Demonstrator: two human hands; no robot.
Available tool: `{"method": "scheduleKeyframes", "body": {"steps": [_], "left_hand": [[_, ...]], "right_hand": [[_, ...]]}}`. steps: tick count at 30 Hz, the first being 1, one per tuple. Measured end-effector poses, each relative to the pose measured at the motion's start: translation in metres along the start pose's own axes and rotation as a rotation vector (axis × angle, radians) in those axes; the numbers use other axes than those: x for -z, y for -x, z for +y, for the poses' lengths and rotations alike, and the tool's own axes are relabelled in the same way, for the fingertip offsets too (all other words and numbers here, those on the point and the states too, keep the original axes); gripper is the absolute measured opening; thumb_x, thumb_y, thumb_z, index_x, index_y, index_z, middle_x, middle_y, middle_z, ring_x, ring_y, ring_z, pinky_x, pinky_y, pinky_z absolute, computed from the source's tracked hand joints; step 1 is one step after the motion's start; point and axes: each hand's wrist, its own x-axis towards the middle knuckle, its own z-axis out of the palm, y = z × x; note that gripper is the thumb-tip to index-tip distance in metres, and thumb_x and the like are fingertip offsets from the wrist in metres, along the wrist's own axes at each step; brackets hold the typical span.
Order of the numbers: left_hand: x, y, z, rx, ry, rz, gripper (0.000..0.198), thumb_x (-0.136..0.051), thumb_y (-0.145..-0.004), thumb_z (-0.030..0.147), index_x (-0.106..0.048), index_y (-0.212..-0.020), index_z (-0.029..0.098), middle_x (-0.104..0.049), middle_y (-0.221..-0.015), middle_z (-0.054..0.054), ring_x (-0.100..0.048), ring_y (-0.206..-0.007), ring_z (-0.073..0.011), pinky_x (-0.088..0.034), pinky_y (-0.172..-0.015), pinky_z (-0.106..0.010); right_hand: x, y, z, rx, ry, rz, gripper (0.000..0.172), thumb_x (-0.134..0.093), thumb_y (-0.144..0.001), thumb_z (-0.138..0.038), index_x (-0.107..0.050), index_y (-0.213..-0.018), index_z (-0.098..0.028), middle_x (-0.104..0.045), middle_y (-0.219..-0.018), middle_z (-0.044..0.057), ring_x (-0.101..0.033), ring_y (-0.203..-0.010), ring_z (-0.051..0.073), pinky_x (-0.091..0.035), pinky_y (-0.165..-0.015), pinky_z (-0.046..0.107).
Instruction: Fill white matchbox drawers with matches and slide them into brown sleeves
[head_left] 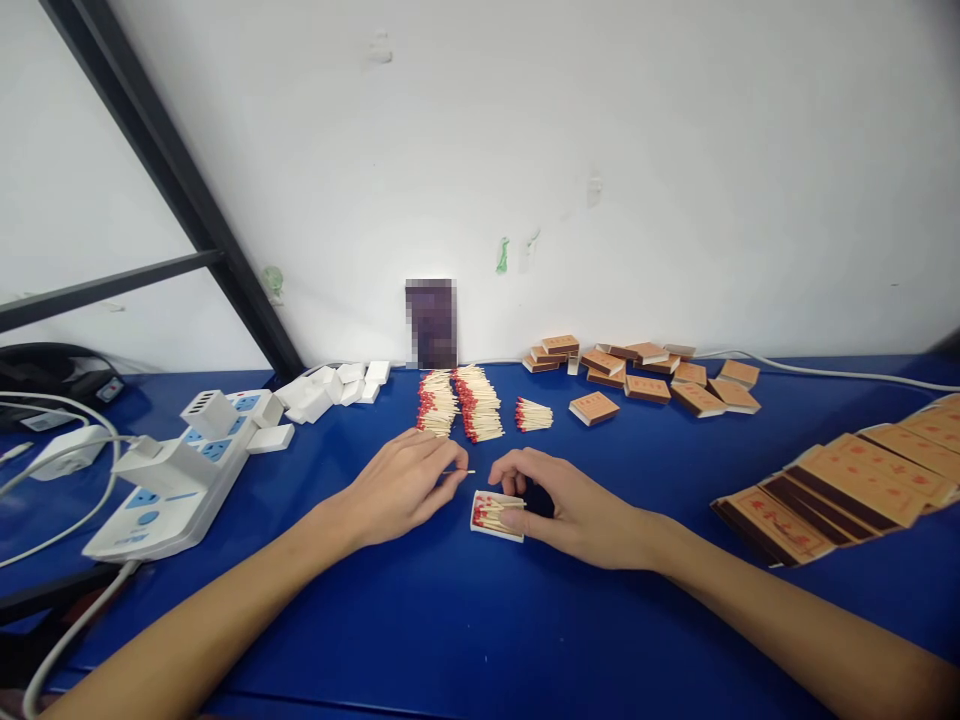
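Observation:
A small white tray (pixel 477 518) with red-tipped matches (pixel 491 509) in it lies on the blue table (pixel 450 620). My right hand (pixel 559 505) is at its right side, thumb over the matches and the other fingers curled behind; whether it pinches anything is hidden. Left of the tray, my left hand (pixel 409 482) has thumb and forefinger pinched on a single match (pixel 469 472), whose pale end sticks out to the right. Beyond the hands lie two long rows of matches (pixel 480 402) and a smaller group of matches (pixel 534 414).
Closed matchboxes (pixel 646 389) lie scattered at the back right, with flat matchbox sleeves (pixel 862 480) overlapping at the far right. White empty trays (pixel 322 392) sit back left, near a power strip (pixel 187 500) with cables. A dark pixelated rectangle (pixel 433 322) stands against the wall.

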Motion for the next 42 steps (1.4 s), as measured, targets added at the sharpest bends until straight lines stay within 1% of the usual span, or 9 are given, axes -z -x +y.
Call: {"method": "scheduleKeyframes", "body": {"steps": [7,18,22,25,28,31,34,38,42], "left_hand": [[-0.004,0.001,0.0,-0.02,0.171,0.043,0.016,-0.037,-0.099,0.025,-0.05,-0.094,0.019,-0.057,-0.093,-0.004,-0.052,-0.085,-0.0175,-0.042,-0.08,-0.031],[-0.015,-0.004,0.034,0.001,0.282,0.048,0.017,-0.041,-0.098,0.025,-0.055,-0.091,0.019,-0.057,-0.092,-0.004,-0.05,-0.083,-0.0175,-0.041,-0.079,-0.033],[-0.024,-0.008,0.039,0.029,0.307,0.074,0.016,-0.047,-0.097,0.028,-0.06,-0.09,0.02,-0.056,-0.089,-0.003,-0.05,-0.083,-0.0172,-0.041,-0.078,-0.033],[-0.024,-0.009,0.03,0.03,0.291,0.15,0.02,-0.044,-0.098,0.029,-0.062,-0.095,0.02,-0.057,-0.089,-0.004,-0.051,-0.084,-0.0169,-0.041,-0.078,-0.032],[-0.016,-0.006,0.001,0.05,0.121,0.218,0.025,-0.037,-0.099,0.026,-0.061,-0.095,0.018,-0.06,-0.087,-0.005,-0.053,-0.083,-0.0179,-0.041,-0.078,-0.033],[-0.004,0.001,-0.034,0.07,-0.137,0.137,0.023,-0.041,-0.096,0.027,-0.061,-0.089,0.018,-0.061,-0.085,-0.006,-0.053,-0.079,-0.0196,-0.039,-0.075,-0.035],[0.005,0.007,-0.056,0.065,-0.246,0.016,0.02,-0.043,-0.094,0.028,-0.06,-0.09,0.018,-0.061,-0.09,-0.006,-0.054,-0.083,-0.0209,-0.039,-0.076,-0.036],[0.005,0.007,-0.058,0.046,-0.246,-0.085,0.021,-0.039,-0.096,0.027,-0.057,-0.091,0.018,-0.06,-0.09,-0.006,-0.056,-0.081,-0.0202,-0.039,-0.076,-0.036],[0.002,0.002,-0.039,0.02,-0.168,-0.109,0.023,-0.034,-0.098,0.024,-0.055,-0.092,0.017,-0.061,-0.093,-0.007,-0.056,-0.079,-0.0189,-0.041,-0.077,-0.035]], "right_hand": [[0.004,-0.002,-0.001,-0.008,-0.023,-0.033,0.024,-0.046,-0.097,-0.041,-0.056,-0.112,-0.024,-0.058,-0.09,0.001,-0.051,-0.084,0.016,-0.042,-0.076,0.03],[0.005,0.0,-0.001,0.018,-0.066,-0.07,0.013,-0.042,-0.099,-0.032,-0.052,-0.099,-0.023,-0.056,-0.096,0.002,-0.048,-0.088,0.017,-0.042,-0.082,0.032],[0.003,-0.002,0.0,-0.006,-0.114,-0.034,0.013,-0.038,-0.095,-0.017,-0.049,-0.09,-0.022,-0.055,-0.09,0.001,-0.047,-0.082,0.016,-0.041,-0.078,0.031],[0.003,-0.002,0.002,0.0,-0.098,-0.01,0.018,-0.037,-0.09,-0.009,-0.049,-0.092,-0.022,-0.054,-0.087,0.0,-0.046,-0.078,0.015,-0.041,-0.074,0.029],[0.002,-0.002,0.003,0.009,-0.066,-0.001,0.018,-0.039,-0.091,-0.011,-0.051,-0.098,-0.022,-0.053,-0.085,0.0,-0.046,-0.077,0.015,-0.04,-0.071,0.029],[0.002,-0.001,0.003,-0.017,-0.043,-0.007,0.016,-0.038,-0.095,-0.018,-0.052,-0.098,-0.023,-0.054,-0.083,0.0,-0.046,-0.074,0.015,-0.04,-0.068,0.028],[0.0,0.0,0.005,-0.033,-0.045,0.004,0.018,-0.036,-0.097,-0.02,-0.053,-0.1,-0.023,-0.056,-0.085,0.001,-0.048,-0.075,0.015,-0.04,-0.068,0.029],[-0.004,-0.001,0.009,-0.046,-0.017,0.147,0.017,-0.036,-0.098,-0.023,-0.053,-0.1,-0.023,-0.057,-0.079,0.001,-0.05,-0.071,0.016,-0.041,-0.066,0.029],[-0.006,-0.004,0.011,-0.069,0.079,0.287,0.013,-0.04,-0.095,-0.024,-0.053,-0.097,-0.022,-0.052,-0.07,-0.002,-0.048,-0.061,0.015,-0.038,-0.058,0.028]]}}
